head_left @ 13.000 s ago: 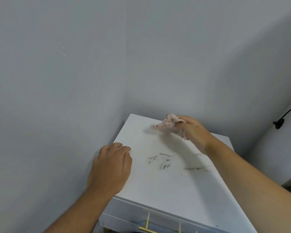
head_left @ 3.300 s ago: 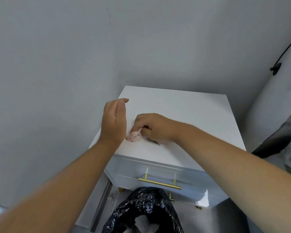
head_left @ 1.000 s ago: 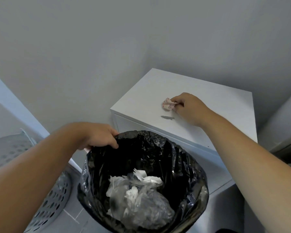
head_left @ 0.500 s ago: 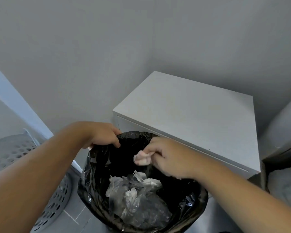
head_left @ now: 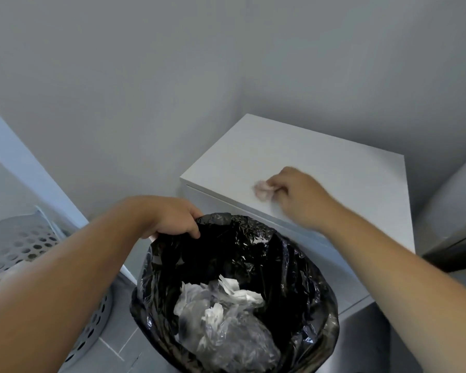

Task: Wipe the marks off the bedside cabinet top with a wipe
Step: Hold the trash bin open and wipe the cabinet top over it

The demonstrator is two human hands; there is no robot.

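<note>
Crumpled pink wipe (head_left: 264,190) pinched in the fingers of the right hand (head_left: 299,197), pressed on the white bedside cabinet top (head_left: 320,168) near its front edge, left hand (head_left: 172,216) gripping the rim of a black-lined bin (head_left: 307,265) before the cabinet, grey corner walls (head_left: 145,90), perforated basket (head_left: 24,246) at left.

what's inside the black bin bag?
The black bin bag holds crumpled white paper on clear plastic wrap. Anything beneath that pile is hidden. The left hand grips the bag's rim; the right hand holds the wipe over the cabinet top.
</note>
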